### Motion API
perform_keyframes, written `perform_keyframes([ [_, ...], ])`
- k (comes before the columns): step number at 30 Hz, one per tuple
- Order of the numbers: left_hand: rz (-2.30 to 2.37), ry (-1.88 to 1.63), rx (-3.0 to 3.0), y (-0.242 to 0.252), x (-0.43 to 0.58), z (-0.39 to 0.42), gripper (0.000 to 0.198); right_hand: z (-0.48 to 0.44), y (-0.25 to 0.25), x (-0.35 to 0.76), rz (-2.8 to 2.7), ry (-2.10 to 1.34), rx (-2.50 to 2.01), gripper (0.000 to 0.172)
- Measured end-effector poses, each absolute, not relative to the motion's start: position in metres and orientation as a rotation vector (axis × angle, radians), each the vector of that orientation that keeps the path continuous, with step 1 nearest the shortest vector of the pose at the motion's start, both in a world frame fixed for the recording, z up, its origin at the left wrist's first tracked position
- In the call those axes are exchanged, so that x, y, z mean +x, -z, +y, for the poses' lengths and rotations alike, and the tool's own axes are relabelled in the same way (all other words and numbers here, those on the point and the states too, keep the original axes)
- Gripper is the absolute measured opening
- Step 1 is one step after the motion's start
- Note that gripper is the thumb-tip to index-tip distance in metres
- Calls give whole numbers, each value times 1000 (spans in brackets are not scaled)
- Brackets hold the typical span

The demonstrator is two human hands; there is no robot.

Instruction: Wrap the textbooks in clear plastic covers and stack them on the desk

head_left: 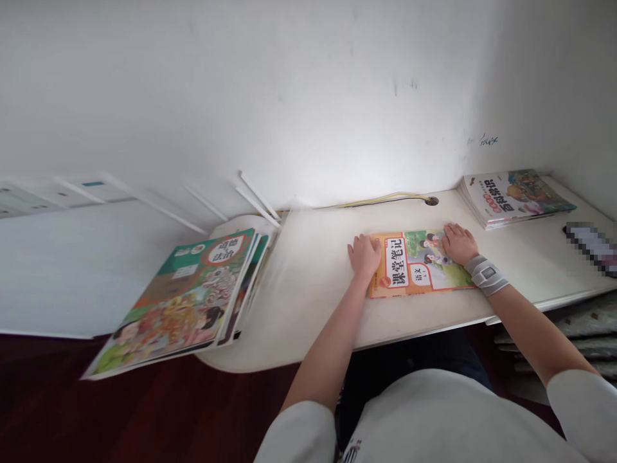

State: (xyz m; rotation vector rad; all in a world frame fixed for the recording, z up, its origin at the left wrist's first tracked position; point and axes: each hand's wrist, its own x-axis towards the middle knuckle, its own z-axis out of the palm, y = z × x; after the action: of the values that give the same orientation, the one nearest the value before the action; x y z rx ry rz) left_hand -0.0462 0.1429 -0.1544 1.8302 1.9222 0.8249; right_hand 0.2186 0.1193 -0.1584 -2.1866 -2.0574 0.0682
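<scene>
An orange and green book (418, 263) lies flat on the white desk (318, 283) in front of me. My left hand (364, 256) rests at the book's left edge, fingers curled over it. My right hand (459, 243) lies flat on the book's right part, fingers stretched out toward the wall. A grey band wraps my right wrist (486, 274).
A pile of colourful books (186, 302) hangs over the desk's rounded left end. Another stack of books (513, 196) sits at the back right corner. A yellow cable (380, 199) runs along the wall to a hole. A blurred dark object (592, 246) lies at the right edge.
</scene>
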Motion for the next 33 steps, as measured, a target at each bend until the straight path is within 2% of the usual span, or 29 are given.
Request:
perform_keyframes([
  [2, 1863, -882, 1762, 150, -50, 150, 33, 121, 160, 220, -2061, -25, -2152, 51],
  [8, 1467, -918, 1613, 126, -61, 176, 52, 126, 159, 228, -2114, 85, -1977, 42],
  [14, 1176, -786, 1522, 107, -74, 196, 41, 139, 151, 237, -2157, 40, -1754, 39],
  [18, 1162, -749, 1462, 105, -81, 199, 31, 146, 138, 249, -2137, -180, -1531, 36],
  [22, 1194, -738, 1423, 111, -84, 196, 34, 148, 126, 268, -1970, -625, -1404, 40],
  [26, 1291, -714, 1417, 124, -80, 196, 37, 150, 123, 277, -1737, -810, -1562, 47],
  [30, 1496, -673, 1495, 136, -73, 199, 37, 156, 130, 269, -1712, -668, -2002, 51],
  [33, 1673, -663, 1633, 138, -68, 198, 26, 161, 134, 261, -1737, -569, -2142, 43],
])
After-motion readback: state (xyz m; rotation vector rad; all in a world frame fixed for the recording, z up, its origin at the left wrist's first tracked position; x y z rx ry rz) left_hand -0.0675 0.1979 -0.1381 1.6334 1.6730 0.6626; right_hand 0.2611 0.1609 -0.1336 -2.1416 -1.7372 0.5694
